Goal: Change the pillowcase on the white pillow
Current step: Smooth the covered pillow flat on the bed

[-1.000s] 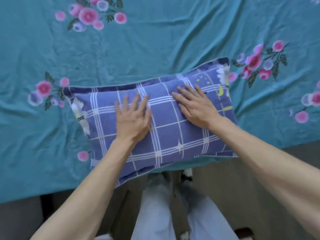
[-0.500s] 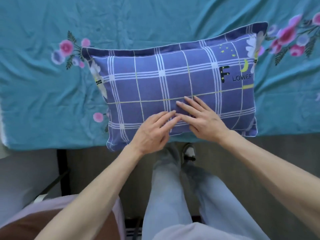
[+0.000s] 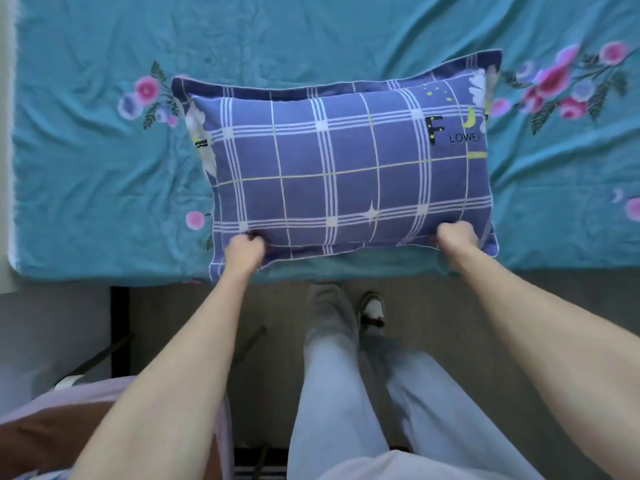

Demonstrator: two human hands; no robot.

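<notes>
A pillow in a purple checked pillowcase [image 3: 346,168], printed with "FLOWER" and stars, lies on the teal bed sheet near the bed's front edge. My left hand [image 3: 244,251] grips the pillow's near edge towards its left corner, fingers curled into the fabric. My right hand [image 3: 457,237] grips the same near edge close to the right corner. The white pillow itself is hidden inside the case.
The teal flowered sheet [image 3: 86,168] covers the bed, whose front edge runs just below the pillow. My legs in light trousers [image 3: 346,393] and a shoe [image 3: 372,308] stand on the dark floor. Pinkish cloth [image 3: 41,427] lies at lower left beside a black frame post [image 3: 119,323].
Both hands left the pillow's top, moved apart to its near edge and took hold of it near the corners. The view has shifted back from the bed.
</notes>
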